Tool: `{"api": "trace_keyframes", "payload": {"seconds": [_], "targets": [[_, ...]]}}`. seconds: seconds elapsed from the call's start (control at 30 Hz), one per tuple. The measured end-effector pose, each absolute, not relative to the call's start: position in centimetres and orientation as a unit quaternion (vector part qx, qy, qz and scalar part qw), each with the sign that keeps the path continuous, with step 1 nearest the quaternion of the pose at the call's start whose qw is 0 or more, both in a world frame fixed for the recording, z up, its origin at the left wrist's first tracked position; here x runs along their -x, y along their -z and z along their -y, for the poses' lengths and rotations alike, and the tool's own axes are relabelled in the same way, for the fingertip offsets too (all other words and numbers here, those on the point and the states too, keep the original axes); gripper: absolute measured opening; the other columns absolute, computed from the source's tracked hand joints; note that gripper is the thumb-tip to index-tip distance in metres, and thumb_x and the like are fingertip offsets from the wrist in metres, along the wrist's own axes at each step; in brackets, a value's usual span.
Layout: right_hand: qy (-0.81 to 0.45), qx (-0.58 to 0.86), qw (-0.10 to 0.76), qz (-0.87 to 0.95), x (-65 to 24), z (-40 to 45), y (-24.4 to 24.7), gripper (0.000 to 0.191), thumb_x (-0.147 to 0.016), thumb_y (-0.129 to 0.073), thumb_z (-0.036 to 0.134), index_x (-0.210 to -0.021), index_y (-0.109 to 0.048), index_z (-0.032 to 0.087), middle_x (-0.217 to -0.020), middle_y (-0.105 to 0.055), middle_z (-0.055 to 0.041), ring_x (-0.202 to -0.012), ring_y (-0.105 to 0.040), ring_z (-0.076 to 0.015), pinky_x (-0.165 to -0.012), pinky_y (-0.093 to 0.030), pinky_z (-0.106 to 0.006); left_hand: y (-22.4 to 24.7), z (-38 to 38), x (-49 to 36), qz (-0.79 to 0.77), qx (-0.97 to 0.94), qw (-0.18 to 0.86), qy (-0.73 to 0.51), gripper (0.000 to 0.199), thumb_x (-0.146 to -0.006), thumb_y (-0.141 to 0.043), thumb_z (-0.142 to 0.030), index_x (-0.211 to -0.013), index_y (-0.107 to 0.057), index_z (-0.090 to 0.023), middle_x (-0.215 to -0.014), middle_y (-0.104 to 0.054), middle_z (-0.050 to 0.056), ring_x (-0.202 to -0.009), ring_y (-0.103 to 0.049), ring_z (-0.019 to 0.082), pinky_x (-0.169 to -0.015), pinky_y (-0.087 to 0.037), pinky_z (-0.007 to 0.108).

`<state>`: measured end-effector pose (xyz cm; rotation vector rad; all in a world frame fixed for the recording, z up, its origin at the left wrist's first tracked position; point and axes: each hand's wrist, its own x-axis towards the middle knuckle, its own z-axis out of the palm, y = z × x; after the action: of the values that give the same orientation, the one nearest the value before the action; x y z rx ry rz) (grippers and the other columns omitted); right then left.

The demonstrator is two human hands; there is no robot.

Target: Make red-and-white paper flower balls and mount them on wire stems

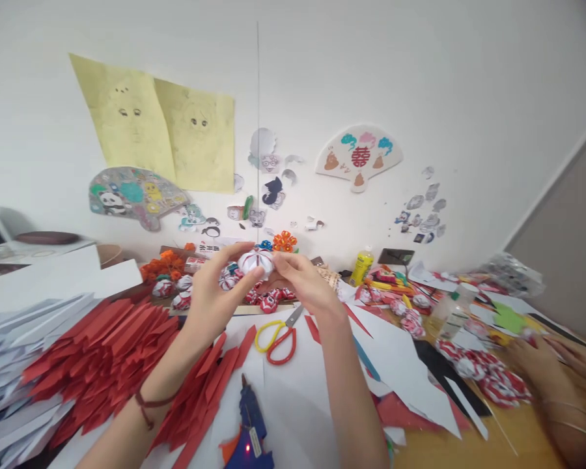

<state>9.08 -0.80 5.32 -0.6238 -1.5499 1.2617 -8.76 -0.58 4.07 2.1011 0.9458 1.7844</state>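
Observation:
Between my two hands, raised over the table, is a white paper ball (pixel 255 263) with thin red lines. My left hand (pixel 218 282) grips its left side with curved fingers and thumb. On its right side, the fingertips of my right hand (pixel 300 279) press against it. Below my hands lie scissors (pixel 279 337) with one yellow and one red handle loop. A blue glue gun (pixel 249 423) with a small red light rests nearer to me. Folded red paper strips (pixel 102 345) are heaped to the left of my left forearm.
White folded strips (pixel 24 365) pile up at far left. Finished red-and-white balls (pixel 268 301) stand behind my hands. A yellow bottle (pixel 361 266) and a clear bottle (pixel 453 316) stand to the right. Another person's hands (pixel 542 361) work at the right edge, near a red-and-white chain (pixel 488 371).

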Motion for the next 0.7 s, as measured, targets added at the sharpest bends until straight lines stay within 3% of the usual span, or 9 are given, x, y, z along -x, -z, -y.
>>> {"api": "trace_keyframes", "payload": {"seconds": [0.1,0.27,0.5,0.6,0.7], "targets": [[-0.533,0.255,0.484,0.646,-9.3,0.5,-5.0,0.040,-0.078,-0.076,0.049,-0.105,-0.074,0.019,-0.078,-0.072,-0.0030,-0.066,-0.068,-0.0135,-0.070,-0.056,-0.028,-4.0,0.7,8.9,-0.302,-0.706,0.160,-0.620,0.034,-0.086,-0.069,-0.038,-0.117,-0.066,-0.023,-0.116,-0.071,0.005,-0.108,-0.065,0.023,-0.092,-0.051,0.034],[-0.536,0.297,0.493,0.618,-9.5,0.4,-5.1,0.045,-0.062,-0.090,0.030,-0.103,-0.076,0.021,-0.073,-0.072,-0.0002,-0.059,-0.066,-0.0118,-0.060,-0.052,-0.024,-4.0,0.5,9.2,-0.266,-0.688,0.246,-0.629,0.032,-0.088,-0.068,-0.035,-0.118,-0.066,-0.023,-0.123,-0.069,0.008,-0.116,-0.062,0.023,-0.097,-0.047,0.035],[-0.438,0.296,0.649,0.547,-12.7,0.0,-5.6,0.029,-0.066,-0.088,0.031,-0.092,-0.078,0.022,-0.070,-0.074,-0.0010,-0.059,-0.067,-0.0105,-0.060,-0.055,-0.021,-4.4,0.7,9.5,-0.255,-0.655,0.306,-0.642,0.033,-0.088,-0.068,-0.038,-0.117,-0.066,-0.022,-0.125,-0.067,0.007,-0.119,-0.059,0.022,-0.098,-0.045,0.031],[-0.416,0.272,0.687,0.531,-13.9,-0.1,-5.5,0.027,-0.072,-0.084,0.029,-0.098,-0.077,0.025,-0.085,-0.077,-0.0012,-0.073,-0.072,-0.0110,-0.073,-0.059,-0.020,-4.5,0.7,9.5,-0.256,-0.652,0.316,-0.640,0.034,-0.088,-0.069,-0.039,-0.117,-0.067,-0.022,-0.123,-0.067,0.006,-0.117,-0.059,0.021,-0.098,-0.045,0.030],[-0.415,0.246,0.685,0.546,-14.2,0.1,-5.6,0.029,-0.082,-0.075,0.028,-0.111,-0.073,0.026,-0.109,-0.076,-0.0035,-0.100,-0.072,-0.0156,-0.094,-0.057,-0.028,-4.4,0.7,9.4,-0.257,-0.652,0.323,-0.637,0.033,-0.088,-0.069,-0.039,-0.116,-0.067,-0.022,-0.122,-0.067,0.006,-0.116,-0.059,0.022,-0.099,-0.044,0.031]]}}
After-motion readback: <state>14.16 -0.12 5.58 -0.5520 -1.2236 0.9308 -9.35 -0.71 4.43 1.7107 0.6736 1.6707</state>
